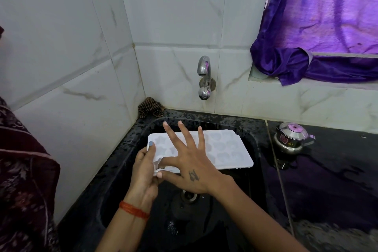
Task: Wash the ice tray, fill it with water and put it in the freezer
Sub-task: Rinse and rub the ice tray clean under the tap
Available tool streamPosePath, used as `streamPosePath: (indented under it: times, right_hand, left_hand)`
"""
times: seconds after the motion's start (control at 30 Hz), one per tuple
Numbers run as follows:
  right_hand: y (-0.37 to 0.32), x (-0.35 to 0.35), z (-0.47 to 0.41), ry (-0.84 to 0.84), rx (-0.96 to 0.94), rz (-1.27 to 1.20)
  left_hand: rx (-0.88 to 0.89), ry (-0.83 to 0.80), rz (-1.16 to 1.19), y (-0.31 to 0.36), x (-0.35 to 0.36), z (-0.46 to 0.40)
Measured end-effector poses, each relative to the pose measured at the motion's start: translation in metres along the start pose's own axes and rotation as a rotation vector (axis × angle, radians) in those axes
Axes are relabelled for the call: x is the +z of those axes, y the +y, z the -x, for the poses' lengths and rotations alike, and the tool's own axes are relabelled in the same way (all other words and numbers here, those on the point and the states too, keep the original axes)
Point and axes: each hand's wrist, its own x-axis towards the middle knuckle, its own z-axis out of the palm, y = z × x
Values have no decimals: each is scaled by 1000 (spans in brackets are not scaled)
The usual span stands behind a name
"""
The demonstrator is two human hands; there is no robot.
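1. Location: the ice tray (223, 149) is held level above the black sink (131, 145), below the wall tap (204, 76). No water is seen running from the tap.
2. Left hand (143, 172): grasps the tray's near-left end, thumb on the top face, fingers curled beneath.
3. Right hand (190, 168): released, fingers spread and straight, lying flat over the tray's left half.
4. Handling: the tray appears to be thin white plastic, so likely light and somewhat flexible; it will probably be slippery when wet.
5. Grip advice: hold by the flat rim at both short ends. Once filled, keep it level, since any tilt or twist would spill water.
6. Nearby: a small steel kettle (291, 138) stands on the counter at right.
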Motion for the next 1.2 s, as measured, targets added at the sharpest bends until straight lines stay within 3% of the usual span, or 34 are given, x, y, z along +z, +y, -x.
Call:
streamPosePath:
  times: [0.27,0.67,0.83,1.07,1.2]
  right_hand:
    - [1,3,2,50,27,30]
    - [2,4,8,-22,43,-2]
    - [11,-13,15,-102,194,-47]
    - [56,-40,46,-126,552,58]
    - [74,-46,48,-256,764,7]
  left_hand:
    - [5,-6,16,0,2,3]
    - [-10,4,12,-4,1,4]
    - [-21,2,-2,-2,2,7]
    - [-36,17,-10,-1,0,7]
    - [-38,33,-20,-4,0,8]
